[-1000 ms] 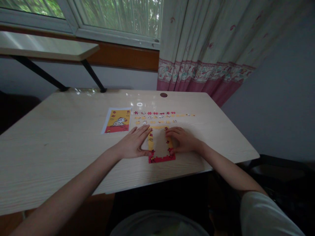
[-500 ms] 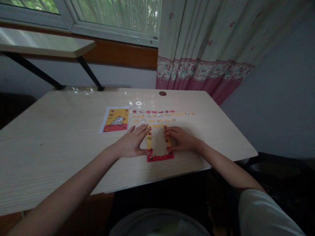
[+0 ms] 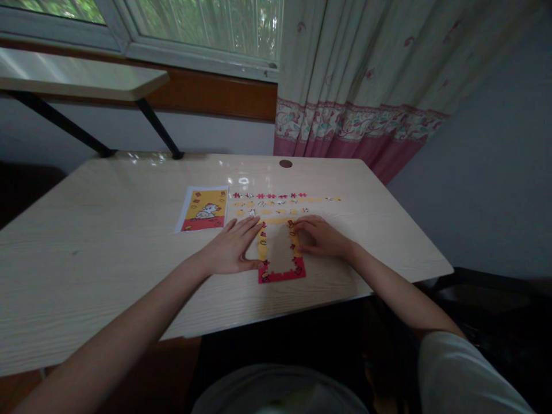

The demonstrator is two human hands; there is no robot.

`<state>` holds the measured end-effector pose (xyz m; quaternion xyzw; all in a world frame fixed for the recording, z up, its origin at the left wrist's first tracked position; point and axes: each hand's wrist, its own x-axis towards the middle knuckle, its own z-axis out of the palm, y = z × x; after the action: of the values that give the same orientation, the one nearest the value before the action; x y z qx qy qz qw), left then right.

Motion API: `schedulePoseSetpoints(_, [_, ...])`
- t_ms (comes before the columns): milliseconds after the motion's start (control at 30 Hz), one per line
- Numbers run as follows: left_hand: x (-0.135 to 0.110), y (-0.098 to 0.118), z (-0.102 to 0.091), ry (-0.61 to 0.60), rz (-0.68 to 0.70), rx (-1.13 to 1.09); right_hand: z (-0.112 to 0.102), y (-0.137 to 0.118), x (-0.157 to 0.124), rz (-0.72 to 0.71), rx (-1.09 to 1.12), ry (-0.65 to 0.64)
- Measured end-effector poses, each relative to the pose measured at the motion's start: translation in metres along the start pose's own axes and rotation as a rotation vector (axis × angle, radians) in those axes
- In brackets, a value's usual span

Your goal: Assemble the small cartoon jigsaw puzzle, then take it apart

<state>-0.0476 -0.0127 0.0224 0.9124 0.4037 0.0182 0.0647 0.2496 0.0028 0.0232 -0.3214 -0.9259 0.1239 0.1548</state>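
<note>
Fingers (image 3: 246, 227) touch puzzle border (image 3: 282, 277), left hand (image 3: 225, 250) still wide, right hand (image 3: 326, 236) narrower than before.

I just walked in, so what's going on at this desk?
A person's left hand and right hand rest at opposite sides of a red-and-yellow puzzle border with an open middle. Loose puzzle pieces lie in three rows beyond it, and a printed picture lies off to the left.

I see a smooth, wood-grained desk (image 3: 129, 276), shiny towards the back; the picture (image 3: 204, 210) looks like paper, the puzzle border (image 3: 282, 277) matt card, the curtain (image 3: 362, 75) cloth, the shelf (image 3: 81, 75) glossy, its struts (image 3: 159, 129) metal.
</note>
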Motion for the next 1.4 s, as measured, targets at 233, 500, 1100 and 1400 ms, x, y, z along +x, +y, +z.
schedulePoseSetpoints(233, [0.0,-0.001,0.001,0.028,0.013,0.001,-0.002,-0.003,0.001,0.011,-0.001,-0.004])
schedulePoseSetpoints(500, [-0.002,0.004,-0.001,0.014,0.014,-0.016,-0.003,-0.016,0.0,-0.071,0.048,-0.071])
schedulePoseSetpoints(1100, [-0.002,0.01,-0.002,-0.041,0.01,0.002,-0.003,-0.025,0.003,-0.068,0.04,-0.1])
schedulePoseSetpoints(1400, [-0.001,0.011,-0.003,-0.043,0.005,-0.002,-0.001,-0.025,0.002,-0.085,0.031,-0.095])
